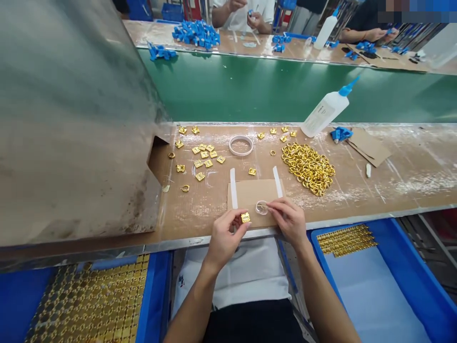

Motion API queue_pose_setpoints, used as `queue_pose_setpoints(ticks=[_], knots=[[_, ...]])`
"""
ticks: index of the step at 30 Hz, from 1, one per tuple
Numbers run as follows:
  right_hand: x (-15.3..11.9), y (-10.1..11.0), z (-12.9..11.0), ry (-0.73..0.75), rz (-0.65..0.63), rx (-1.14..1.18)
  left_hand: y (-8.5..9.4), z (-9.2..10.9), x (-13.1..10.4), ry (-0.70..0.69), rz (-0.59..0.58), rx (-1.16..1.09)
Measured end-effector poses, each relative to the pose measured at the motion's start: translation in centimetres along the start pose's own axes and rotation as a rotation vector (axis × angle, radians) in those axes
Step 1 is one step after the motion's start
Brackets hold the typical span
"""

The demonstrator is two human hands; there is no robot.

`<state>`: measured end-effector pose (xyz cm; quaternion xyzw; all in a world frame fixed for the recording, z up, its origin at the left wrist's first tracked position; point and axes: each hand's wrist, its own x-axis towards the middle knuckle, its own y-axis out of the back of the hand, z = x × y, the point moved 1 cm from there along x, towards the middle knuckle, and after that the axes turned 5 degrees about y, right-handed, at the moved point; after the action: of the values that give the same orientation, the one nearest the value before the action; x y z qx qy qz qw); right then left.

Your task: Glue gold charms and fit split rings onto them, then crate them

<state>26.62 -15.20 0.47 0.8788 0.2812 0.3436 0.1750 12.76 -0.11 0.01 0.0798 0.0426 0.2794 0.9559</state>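
Observation:
Near the table's front edge, my left hand [228, 232] pinches a small square gold piece [245, 217] between thumb and fingertips. Just to its right, my right hand [288, 219] grips a thin gold-coloured stick [263, 206], its tip over a small clear round dish [261, 210]. The dish rests on a cardboard pad [253, 193] held by white tape strips [233, 188]. Several loose square gold pieces [204, 154] lie beyond my left hand. A heap of gold rings [309, 166] sits beyond my right hand.
A white tape roll [241, 146] and a blue-tipped bottle [325, 113] stand farther back. A metal housing [78, 124] rises at left. Blue trays [410, 257] hold gold pieces at both sides. Across a green belt [232, 88], other people handle blue parts [196, 35].

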Motion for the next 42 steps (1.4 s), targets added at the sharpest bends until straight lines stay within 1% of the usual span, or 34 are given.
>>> queue_pose_setpoints(ticks=[5, 7, 11, 15, 21, 25, 29, 34, 38, 42], knots=[[0.5, -0.3, -0.4, 0.0, -0.002, -0.074, 0.0, 0.4, 0.3, -0.021, -0.05, 0.008], [0.6, -0.4, -0.5, 0.02, -0.002, -0.078, 0.3, 0.2, 0.3, 0.01, -0.081, -0.017], [0.8, -0.8, -0.6, 0.035, -0.009, -0.086, 0.9, 0.0, 0.4, 0.119, -0.171, -0.035], [0.8, -1.0, -0.6, -0.017, 0.011, -0.057, 0.6, 0.6, 0.7, 0.124, -0.215, 0.054], [0.1, -0.8, -0.5, -0.16, 0.119, 0.072, -0.8, 1.1, 0.9, 0.073, -0.184, 0.125], [-0.3, -0.7, -0.6, -0.31, 0.155, 0.157, -1.1, 1.1, 1.0, 0.044, -0.169, 0.174], [-0.2, -0.9, -1.0, -0.408, 0.179, 0.253, -1.2, 1.0, 0.9, 0.018, -0.164, 0.198], [-0.3, -1.0, -1.3, -0.448, 0.238, 0.3, -1.4, 0.8, 0.9, 0.013, -0.152, 0.216], [-0.4, -1.1, -1.4, -0.468, 0.252, 0.295, -1.4, 0.8, 0.9, 0.012, -0.149, 0.232], [-1.0, -1.3, -1.6, -0.434, 0.313, 0.301, -1.4, 0.7, 0.8, 0.017, -0.153, 0.236]])
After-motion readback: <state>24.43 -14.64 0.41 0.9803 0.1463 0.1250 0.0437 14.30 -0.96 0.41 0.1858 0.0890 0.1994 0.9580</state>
